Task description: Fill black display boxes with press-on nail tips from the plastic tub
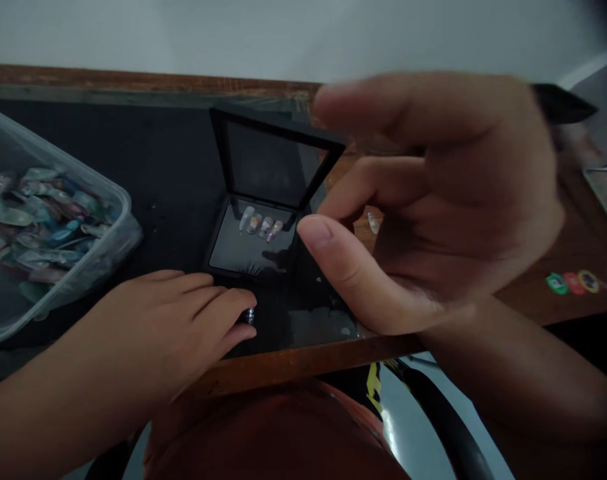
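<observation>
My left hand (183, 327) rests on the dark mat near the table's front edge. Between its thumb and forefinger is a small glittery silver piece (250, 315) that looks like a press-on nail, mostly covered by the fingers. Just beyond stands a black display box (238, 257) with its windowed lid (278, 163) raised. Several decorated press-on nails (266, 227) lie in a row inside it. My right hand (448, 193) is lifted above the table, right of the box; its forefinger stretches out apart from the thumb, other fingers bend, and nothing shows in it.
At the left stands a clear plastic tub (128, 200) full of small packets. A loose pale nail (373, 223) lies on the wood behind my right hand. Several round coloured stickers or tokens (576, 282) line the right side. The wooden table edge (293, 360) runs in front.
</observation>
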`<state>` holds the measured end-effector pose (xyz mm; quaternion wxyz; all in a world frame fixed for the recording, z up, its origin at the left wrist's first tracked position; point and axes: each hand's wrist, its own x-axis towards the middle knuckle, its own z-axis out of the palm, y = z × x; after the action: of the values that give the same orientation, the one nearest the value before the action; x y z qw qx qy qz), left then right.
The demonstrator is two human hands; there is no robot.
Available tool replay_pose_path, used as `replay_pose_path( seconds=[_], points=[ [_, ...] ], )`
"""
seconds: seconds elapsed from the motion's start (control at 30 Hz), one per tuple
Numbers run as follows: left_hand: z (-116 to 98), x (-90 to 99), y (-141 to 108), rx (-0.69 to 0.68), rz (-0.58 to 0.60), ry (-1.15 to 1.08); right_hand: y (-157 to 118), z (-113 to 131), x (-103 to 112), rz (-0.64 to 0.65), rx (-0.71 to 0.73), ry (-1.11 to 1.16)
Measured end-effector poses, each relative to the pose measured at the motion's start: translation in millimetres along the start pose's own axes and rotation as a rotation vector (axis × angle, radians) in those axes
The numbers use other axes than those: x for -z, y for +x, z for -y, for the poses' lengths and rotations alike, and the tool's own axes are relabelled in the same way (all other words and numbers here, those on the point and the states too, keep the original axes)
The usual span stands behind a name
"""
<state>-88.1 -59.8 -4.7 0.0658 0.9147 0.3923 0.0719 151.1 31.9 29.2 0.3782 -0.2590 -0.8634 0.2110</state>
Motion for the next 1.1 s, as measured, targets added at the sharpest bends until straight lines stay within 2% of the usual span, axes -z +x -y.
replay_pose_path(
  seconds=[0.07, 0.1, 0.2, 0.3, 0.4, 0.5, 0.67, 0.87, 0.97, 1.1],
  points=[
    [1, 1.6, -1, 0.004, -0.017, -0.012, -2, 2, -2, -0.139, -0.016, 0.087],
    [2, 3.0, -1, 0.028, -0.035, -0.047, -3, 2, -4, -0.164, -0.021, 0.11],
    [7, 8.0, 0, 0.181, -0.135, -0.152, -5, 0, -8, -0.159, -0.037, 0.109],
    [13, 11.1, 7, 0.329, -0.237, -0.1, -6, -3, -10, -0.155, -0.014, 0.101],
    [16, 9.8, 16, 0.388, -0.252, -0.068, -6, -3, -11, -0.128, -0.028, 0.075],
    [19, 5.7, 24, 0.438, -0.229, -0.1, -6, -1, -11, -0.061, -0.076, 0.038],
    [26, -0.6, 31, 0.619, -0.261, -0.117, -3, 5, -6, 0.062, -0.234, 0.016],
    [26, -2.0, 33, 0.647, -0.245, -0.124, 3, 6, -2, 0.325, -0.53, -0.332],
    [27, -1.8, 33, 0.659, -0.22, -0.126, 4, 5, -4, 0.405, -0.564, -0.403],
    [28, -2.5, 33, 0.682, -0.204, -0.126, 5, 5, -7, 0.437, -0.582, -0.417]
  ],
)
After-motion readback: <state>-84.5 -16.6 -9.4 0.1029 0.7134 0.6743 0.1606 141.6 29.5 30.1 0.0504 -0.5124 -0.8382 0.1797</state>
